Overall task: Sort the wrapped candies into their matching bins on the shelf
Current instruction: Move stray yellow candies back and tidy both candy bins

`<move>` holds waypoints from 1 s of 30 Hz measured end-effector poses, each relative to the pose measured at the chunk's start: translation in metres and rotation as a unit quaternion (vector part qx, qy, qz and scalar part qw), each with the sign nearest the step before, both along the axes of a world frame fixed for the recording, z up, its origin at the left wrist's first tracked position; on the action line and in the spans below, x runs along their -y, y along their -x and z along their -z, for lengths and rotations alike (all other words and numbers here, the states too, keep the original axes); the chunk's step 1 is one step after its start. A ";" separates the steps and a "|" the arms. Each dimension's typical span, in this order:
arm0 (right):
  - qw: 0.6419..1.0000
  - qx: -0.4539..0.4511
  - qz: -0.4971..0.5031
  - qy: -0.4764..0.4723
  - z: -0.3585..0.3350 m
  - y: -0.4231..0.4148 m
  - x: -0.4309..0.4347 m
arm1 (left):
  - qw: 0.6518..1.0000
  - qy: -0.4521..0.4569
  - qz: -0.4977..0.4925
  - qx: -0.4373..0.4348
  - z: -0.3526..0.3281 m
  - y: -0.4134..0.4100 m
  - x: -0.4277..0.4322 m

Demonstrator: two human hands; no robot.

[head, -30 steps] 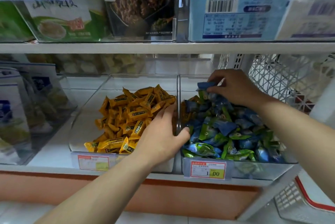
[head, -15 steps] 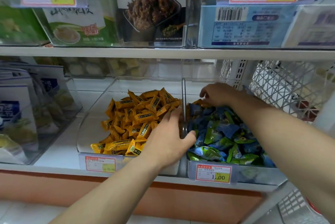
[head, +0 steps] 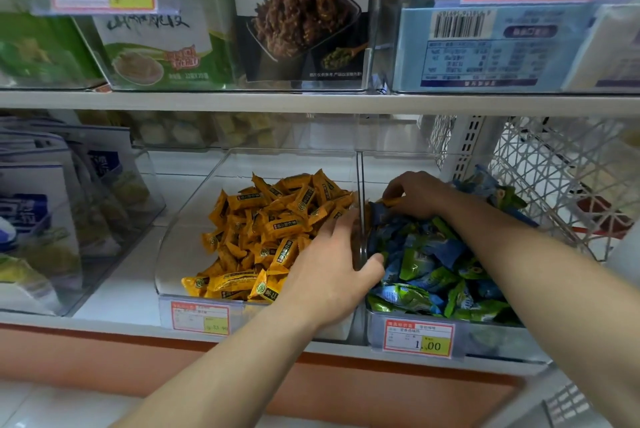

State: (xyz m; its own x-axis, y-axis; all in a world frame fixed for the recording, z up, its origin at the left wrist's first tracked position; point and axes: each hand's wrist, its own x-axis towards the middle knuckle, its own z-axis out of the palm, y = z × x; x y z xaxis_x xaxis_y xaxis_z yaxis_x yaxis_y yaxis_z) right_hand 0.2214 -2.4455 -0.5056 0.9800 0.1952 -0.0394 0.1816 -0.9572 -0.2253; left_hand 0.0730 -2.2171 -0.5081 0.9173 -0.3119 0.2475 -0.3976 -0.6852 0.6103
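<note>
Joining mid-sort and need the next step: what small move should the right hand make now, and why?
Probably lift the right hand and carry the orange candy it seems to pinch over the divider into the left bin. Its wrapper matches the orange pile there, not the blue and green candies around it. Mind the left hand resting across the divider.

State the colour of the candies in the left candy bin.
The candies are orange-yellow with dark labels; head view.

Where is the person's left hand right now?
In the head view, the left hand sits low at centre, straddling the clear divider between two bins: fingers on the orange candies, thumb on the side of the blue and green candies.
</note>
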 end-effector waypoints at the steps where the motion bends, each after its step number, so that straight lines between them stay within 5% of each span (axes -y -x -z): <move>1: 1.000 -0.008 -0.002 0.003 0.000 0.001 -0.001 | 1.000 0.002 0.000 -0.001 0.000 0.000 0.000; 21: 0.999 0.041 -0.015 -0.006 -0.005 0.010 -0.010 | 1.000 0.006 -0.001 -0.004 -0.003 0.000 0.002; 30: 0.983 0.107 -0.018 -0.145 -0.047 0.052 0.002 | 1.000 0.009 -0.006 -0.014 -0.008 -0.005 -0.002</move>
